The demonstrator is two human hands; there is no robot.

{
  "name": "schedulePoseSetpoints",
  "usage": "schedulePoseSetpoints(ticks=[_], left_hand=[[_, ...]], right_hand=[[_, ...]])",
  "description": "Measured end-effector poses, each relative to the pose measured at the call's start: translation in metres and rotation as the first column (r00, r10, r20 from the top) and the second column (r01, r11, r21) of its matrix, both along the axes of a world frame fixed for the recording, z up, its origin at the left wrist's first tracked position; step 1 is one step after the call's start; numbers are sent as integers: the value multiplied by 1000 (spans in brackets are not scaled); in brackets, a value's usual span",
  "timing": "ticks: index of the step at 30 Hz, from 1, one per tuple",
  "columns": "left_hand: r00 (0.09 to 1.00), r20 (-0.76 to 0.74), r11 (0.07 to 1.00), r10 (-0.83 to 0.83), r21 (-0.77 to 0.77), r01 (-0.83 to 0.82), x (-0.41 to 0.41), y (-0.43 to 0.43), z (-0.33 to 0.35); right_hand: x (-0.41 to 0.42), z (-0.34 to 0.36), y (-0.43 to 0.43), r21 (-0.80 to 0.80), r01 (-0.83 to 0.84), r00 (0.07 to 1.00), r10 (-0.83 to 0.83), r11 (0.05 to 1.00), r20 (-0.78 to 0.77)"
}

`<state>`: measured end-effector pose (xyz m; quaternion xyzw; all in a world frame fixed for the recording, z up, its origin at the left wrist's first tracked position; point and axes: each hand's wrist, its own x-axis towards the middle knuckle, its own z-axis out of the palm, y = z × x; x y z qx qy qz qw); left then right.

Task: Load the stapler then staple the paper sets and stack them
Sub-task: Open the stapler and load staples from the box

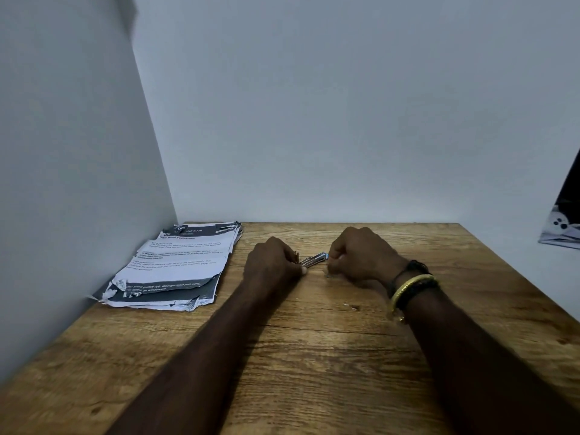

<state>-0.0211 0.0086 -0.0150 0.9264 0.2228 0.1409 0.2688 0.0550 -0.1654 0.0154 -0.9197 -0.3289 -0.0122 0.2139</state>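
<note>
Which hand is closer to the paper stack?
Left. The left hand sits just right of the paper stack; the right hand is farther right, beyond the stapler.

Head camera looks forward, down over table (314,356).

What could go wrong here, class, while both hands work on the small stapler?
1. The left hand and right hand crowd both ends of the stapler, so a slip might pinch a finger.
2. A small metal piece, perhaps staples, lies loose on the table; more could scatter.
3. The paper stack has torn, curled corners, which may staple unevenly.
</note>
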Motion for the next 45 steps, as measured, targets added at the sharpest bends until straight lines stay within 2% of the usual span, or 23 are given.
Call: schedulePoseSetpoints(ticks=[3, 8, 13, 21, 37, 45], left_hand=[[1000, 7, 1000, 9, 27, -9, 0, -2, -1], [999, 17, 999, 31, 38, -32, -1, -4, 1], [996, 61, 998, 59, 28, -61, -2, -3, 2], [991, 127, 997, 50, 46, -56, -2, -6, 5], [985, 175, 996, 8, 90, -24, 2, -10, 6], [982, 188, 995, -9, 102, -10, 1, -9, 5]], right_hand=[[-2, -9, 4, -60, -3, 998, 7, 998, 68], [-1, -11, 5, -47, -50, 997, 53, 998, 54], [5, -13, 4, 121, -77, 994, 67, 990, 86], [6, -9, -3, 336, -95, 994, 109, 937, -24], [7, -6, 2, 391, -60, 997, 38, 918, 63], [10, -10, 0, 423, -97, 995, 83, 901, 52]])
